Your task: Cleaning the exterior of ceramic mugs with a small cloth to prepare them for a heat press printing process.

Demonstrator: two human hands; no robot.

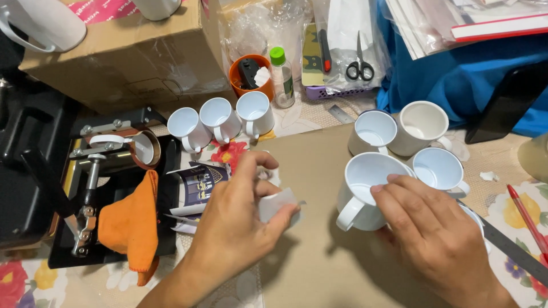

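Head view: my right hand (431, 228) grips a white mug (365, 191) on the brown board (314, 171), fingers closed over its rim and side, handle toward me. My left hand (237, 219) pinches a small white paper (277, 204) just left of the mug, not touching it. I judge I am at the stage of bringing paper to mug; it calls for steadying the mug and laying the paper flat. More mugs (220, 121) stand beyond, a press (105, 165) and orange cloth (134, 222) at left.
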